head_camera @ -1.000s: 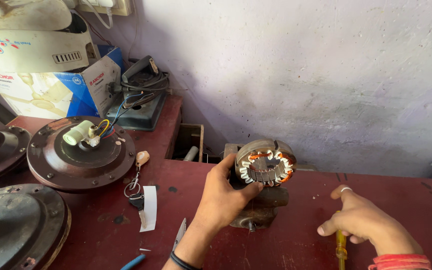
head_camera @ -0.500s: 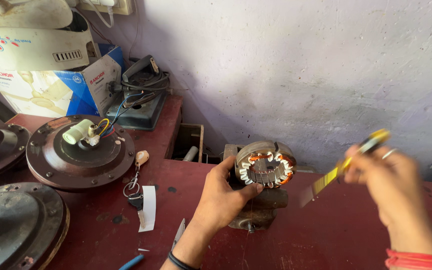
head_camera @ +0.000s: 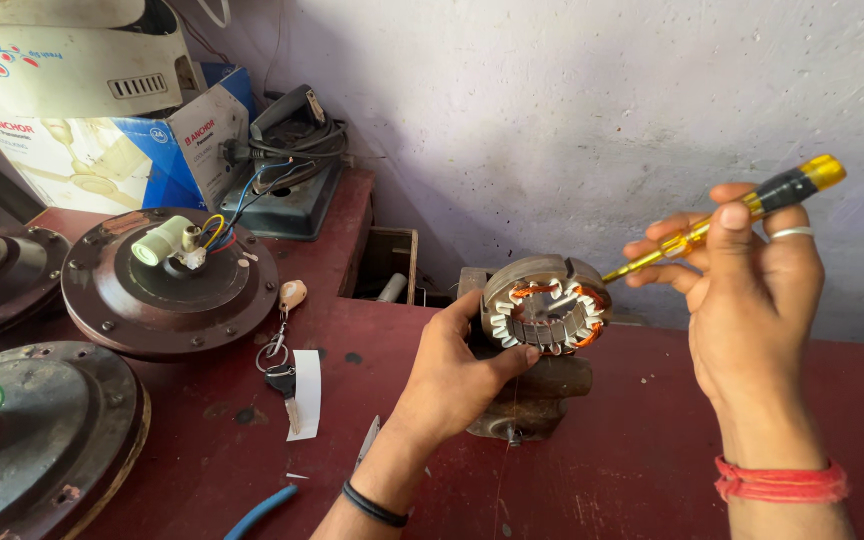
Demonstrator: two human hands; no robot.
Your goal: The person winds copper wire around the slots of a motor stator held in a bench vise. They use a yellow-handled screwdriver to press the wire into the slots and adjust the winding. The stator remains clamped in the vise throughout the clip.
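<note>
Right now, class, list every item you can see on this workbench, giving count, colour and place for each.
stator: one, grey with copper windings, centre, on a small vise.
vise: one, dark, on the red bench.
screwdriver: one, yellow and black, upper right.
motor housings: three, dark brown, left side.
keys: one bunch with white tag, beside the housings.
cardboard box: one, blue and white, back left.
bench: one, red.
left hand: grips the stator.
right hand: holds the screwdriver, raised.
</note>
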